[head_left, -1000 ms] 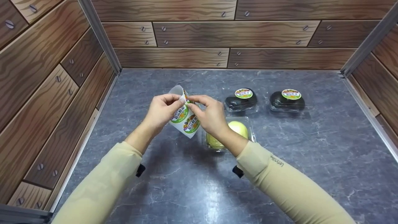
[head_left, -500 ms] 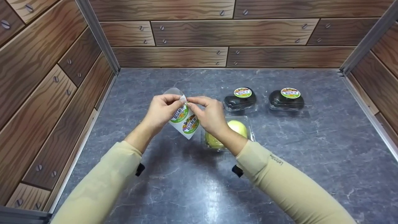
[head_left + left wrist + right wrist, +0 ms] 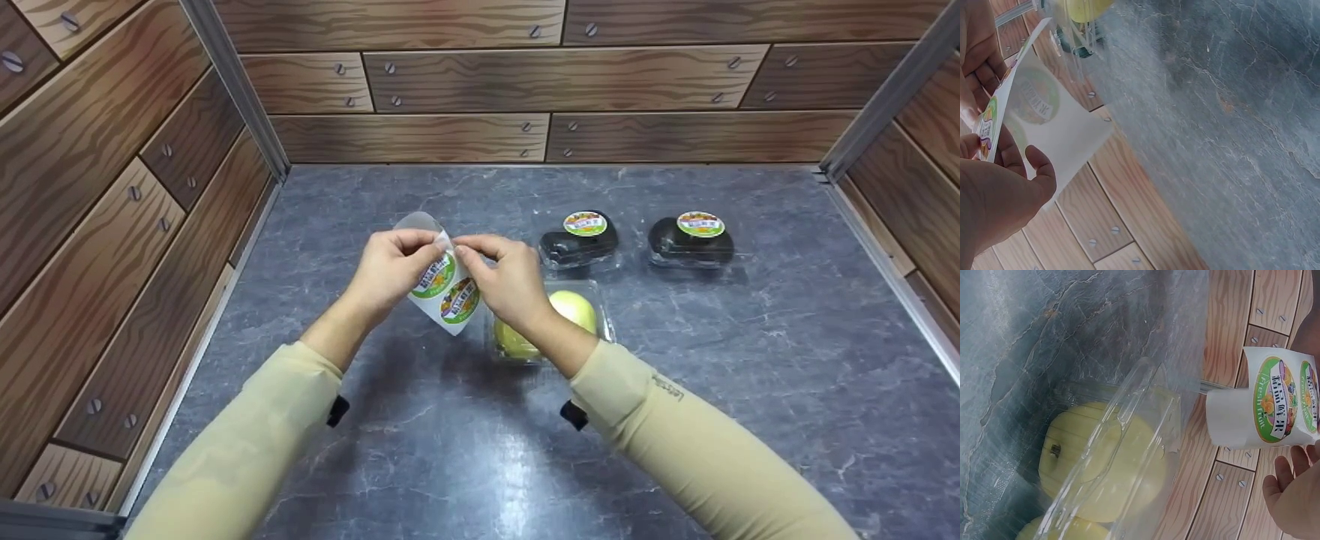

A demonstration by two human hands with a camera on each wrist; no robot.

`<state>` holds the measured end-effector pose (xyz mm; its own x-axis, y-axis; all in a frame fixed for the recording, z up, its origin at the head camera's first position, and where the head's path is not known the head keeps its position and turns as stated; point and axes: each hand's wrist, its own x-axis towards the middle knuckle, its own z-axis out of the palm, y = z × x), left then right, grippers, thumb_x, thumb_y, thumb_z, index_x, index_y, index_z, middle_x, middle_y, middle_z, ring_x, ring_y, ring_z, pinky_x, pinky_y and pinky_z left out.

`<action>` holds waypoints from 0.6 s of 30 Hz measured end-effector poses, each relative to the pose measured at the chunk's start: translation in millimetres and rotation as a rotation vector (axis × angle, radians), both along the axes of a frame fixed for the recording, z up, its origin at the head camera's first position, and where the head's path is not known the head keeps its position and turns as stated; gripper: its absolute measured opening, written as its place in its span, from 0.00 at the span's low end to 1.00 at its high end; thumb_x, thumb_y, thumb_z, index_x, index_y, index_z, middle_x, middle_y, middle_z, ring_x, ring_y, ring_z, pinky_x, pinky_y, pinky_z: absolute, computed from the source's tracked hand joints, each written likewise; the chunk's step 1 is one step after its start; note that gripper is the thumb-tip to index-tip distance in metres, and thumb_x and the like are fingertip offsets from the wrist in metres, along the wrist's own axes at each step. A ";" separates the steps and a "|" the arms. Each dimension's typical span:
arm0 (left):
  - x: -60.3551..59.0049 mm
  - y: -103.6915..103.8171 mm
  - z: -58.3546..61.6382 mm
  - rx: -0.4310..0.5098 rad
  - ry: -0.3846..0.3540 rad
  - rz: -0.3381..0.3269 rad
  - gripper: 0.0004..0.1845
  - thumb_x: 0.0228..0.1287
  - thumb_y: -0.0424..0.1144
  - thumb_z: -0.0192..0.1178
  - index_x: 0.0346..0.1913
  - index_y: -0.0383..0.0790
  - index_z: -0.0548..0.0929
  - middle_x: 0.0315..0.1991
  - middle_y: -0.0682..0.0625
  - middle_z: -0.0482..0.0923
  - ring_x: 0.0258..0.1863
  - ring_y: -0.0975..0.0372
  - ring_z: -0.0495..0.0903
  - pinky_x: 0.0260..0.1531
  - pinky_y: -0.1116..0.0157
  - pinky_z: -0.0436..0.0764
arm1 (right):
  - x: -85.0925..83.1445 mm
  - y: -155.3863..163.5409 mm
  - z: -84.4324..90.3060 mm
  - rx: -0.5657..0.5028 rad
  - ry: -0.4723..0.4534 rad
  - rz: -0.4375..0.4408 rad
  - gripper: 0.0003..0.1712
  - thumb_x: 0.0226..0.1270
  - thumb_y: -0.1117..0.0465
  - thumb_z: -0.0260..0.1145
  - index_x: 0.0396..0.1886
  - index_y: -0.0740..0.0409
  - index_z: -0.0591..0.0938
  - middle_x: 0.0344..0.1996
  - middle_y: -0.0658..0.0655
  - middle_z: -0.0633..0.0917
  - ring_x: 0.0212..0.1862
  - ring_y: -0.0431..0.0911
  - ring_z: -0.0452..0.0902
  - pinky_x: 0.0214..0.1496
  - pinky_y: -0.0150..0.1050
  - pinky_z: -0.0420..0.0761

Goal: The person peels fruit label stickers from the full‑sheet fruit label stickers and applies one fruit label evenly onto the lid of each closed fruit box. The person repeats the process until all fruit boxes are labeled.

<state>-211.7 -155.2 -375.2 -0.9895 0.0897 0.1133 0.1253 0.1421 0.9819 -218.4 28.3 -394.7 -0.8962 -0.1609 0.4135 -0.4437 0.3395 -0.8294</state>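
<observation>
My left hand [image 3: 386, 270] pinches a white sheet of round fruit stickers [image 3: 459, 304] between thumb and index finger near its top edge. My right hand [image 3: 514, 285] meets it there, thumb and index finger pinching at the sheet's upper right edge. Whether a sticker's edge is lifted is hidden by the fingertips. Two green-rimmed stickers face up, and the sheet's far end curls back behind the left fingers. Below the right forearm sits a clear plastic box [image 3: 606, 330] with yellow-green apples [image 3: 1100, 461] inside. In the left wrist view the sheet's pale back [image 3: 1067, 135] shows.
Toward the back right stand two clear boxes holding dark produce, the nearer-middle box [image 3: 581, 244] and the right box [image 3: 691, 244], each with a round sticker on top. Wood-patterned walls [image 3: 480, 82] border the grey marbled table [image 3: 420, 450] at the back and sides.
The sheet's curled far end has tipped left, and the coloured strip that showed above the fingertips is out of sight. Both hands have stayed nearly in place; the boxes have not moved.
</observation>
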 end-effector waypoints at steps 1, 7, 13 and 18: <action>0.1 -0.1 -0.1 0.000 -0.001 0.001 0.10 0.74 0.32 0.65 0.48 0.29 0.91 0.38 0.43 0.90 0.31 0.61 0.86 0.33 0.69 0.86 | 0.1 -0.3 0.0 -0.005 -0.006 -0.001 0.09 0.75 0.60 0.72 0.47 0.58 0.93 0.46 0.54 0.93 0.50 0.45 0.89 0.48 0.41 0.88; 0.0 0.1 -1.1 -0.006 -0.001 0.012 0.09 0.74 0.32 0.66 0.48 0.29 0.91 0.37 0.44 0.89 0.31 0.61 0.86 0.32 0.69 0.86 | 0.2 -1.2 -0.3 -0.014 -0.017 -0.006 0.08 0.75 0.60 0.72 0.45 0.58 0.93 0.43 0.54 0.93 0.46 0.46 0.90 0.46 0.42 0.89; 0.5 -0.7 -1.8 0.000 0.006 0.012 0.10 0.74 0.31 0.65 0.48 0.28 0.91 0.38 0.43 0.89 0.31 0.62 0.85 0.32 0.69 0.86 | 0.5 -1.9 0.0 -0.013 -0.043 -0.021 0.08 0.75 0.59 0.72 0.44 0.58 0.93 0.41 0.54 0.93 0.44 0.45 0.90 0.45 0.41 0.88; 0.8 -1.0 -2.8 -0.001 0.009 0.015 0.10 0.74 0.31 0.65 0.48 0.27 0.91 0.38 0.43 0.89 0.30 0.62 0.85 0.32 0.70 0.85 | 0.4 -1.9 0.6 -0.014 -0.058 -0.025 0.08 0.76 0.59 0.71 0.44 0.58 0.93 0.41 0.54 0.93 0.43 0.46 0.89 0.44 0.41 0.88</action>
